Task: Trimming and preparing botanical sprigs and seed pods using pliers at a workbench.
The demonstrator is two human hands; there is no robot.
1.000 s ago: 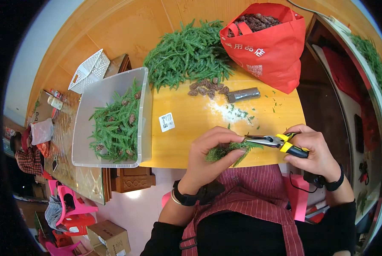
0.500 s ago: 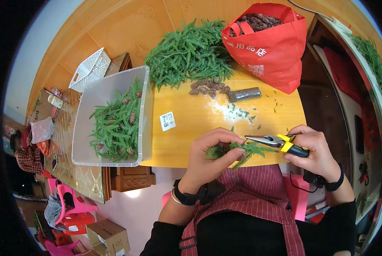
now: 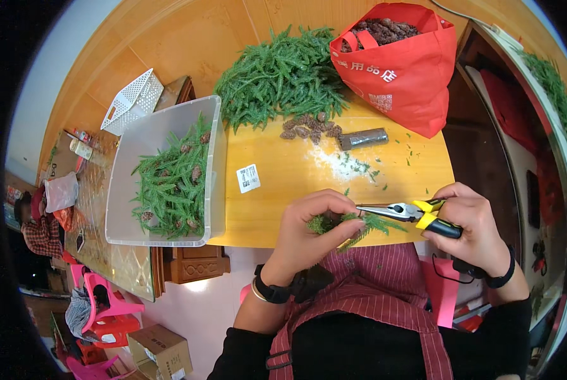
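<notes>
My left hand [image 3: 318, 229] pinches a green artificial pine sprig [image 3: 378, 223] just above the table's front edge. Its needles stick out on both sides of my fingers. In my right hand [image 3: 467, 218] are long-nose pliers [image 3: 416, 212] with yellow and black handles. Their narrow jaws reach left to my left thumb and forefinger, at the sprig's upper side. What lies between the jaw tips is too small to make out. Beyond my hands, white powder [image 3: 341, 166] and green bits lie on the yellow table [image 3: 270, 215], near several pine cones [image 3: 305, 126] and a dark wrapped bundle [image 3: 364, 139].
A clear plastic bin [image 3: 217, 171] at the left holds sprigs with cones. Behind are a heap of green sprigs [image 3: 280, 79] and a red bag [image 3: 397, 82] full of cones. A white label [image 3: 248, 178] lies on the table. Cardboard box [image 3: 163, 351] and pink chairs stand lower left.
The plier jaws have shifted slightly left, closer to my left fingertips. My left hand keeps its pinch on the sprig, and the other things stay in place.
</notes>
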